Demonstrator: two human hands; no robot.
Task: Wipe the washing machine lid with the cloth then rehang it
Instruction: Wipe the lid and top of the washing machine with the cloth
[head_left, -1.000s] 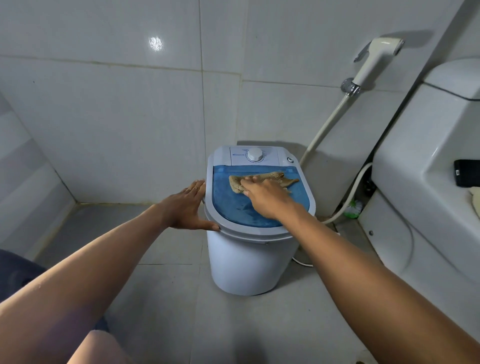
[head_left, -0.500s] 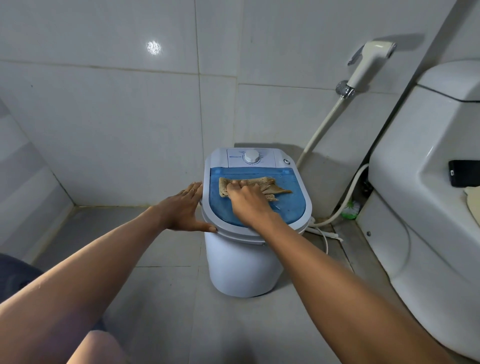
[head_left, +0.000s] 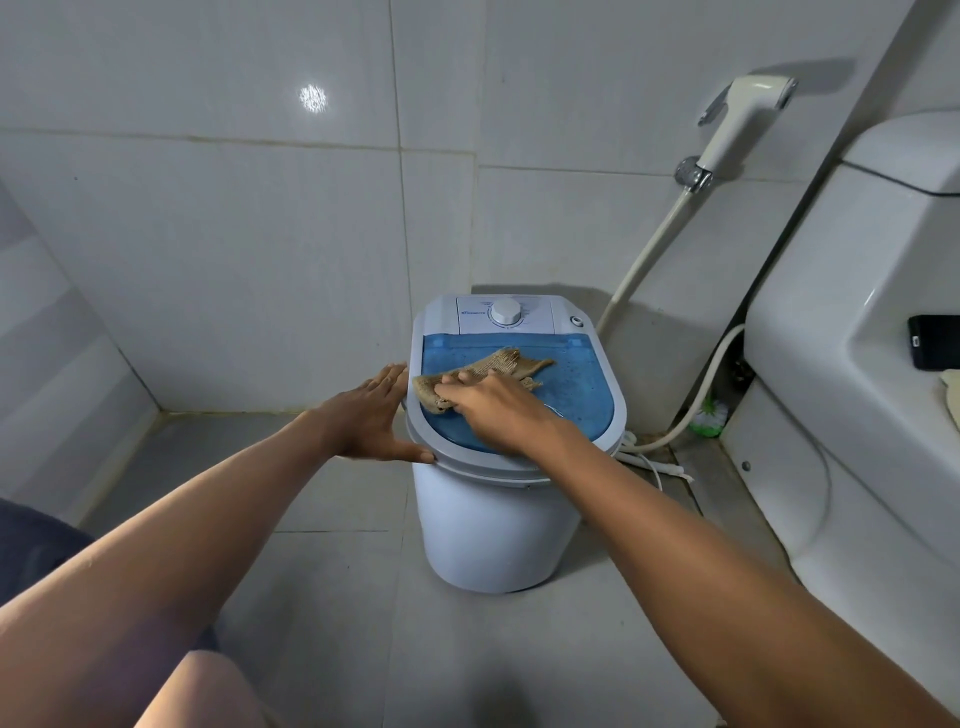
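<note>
A small white washing machine (head_left: 493, 525) stands on the tiled floor against the back wall. Its blue see-through lid (head_left: 576, 379) has a white rim and a dial panel behind it. A tan woven cloth (head_left: 498, 364) lies across the left half of the lid. My right hand (head_left: 493, 405) presses flat on the cloth, fingers pointing left and covering its near part. My left hand (head_left: 369, 421) rests open against the machine's left rim, thumb along the front edge.
A white toilet (head_left: 841, 364) fills the right side, with a dark phone (head_left: 935, 348) on it. A bidet sprayer (head_left: 737, 119) hangs on the wall, its hose running down behind the machine. Hoses and a cord (head_left: 654, 462) lie on the floor at the right.
My right hand has slid the cloth from the lid's middle toward its left edge. My left hand has stayed on the left rim.
</note>
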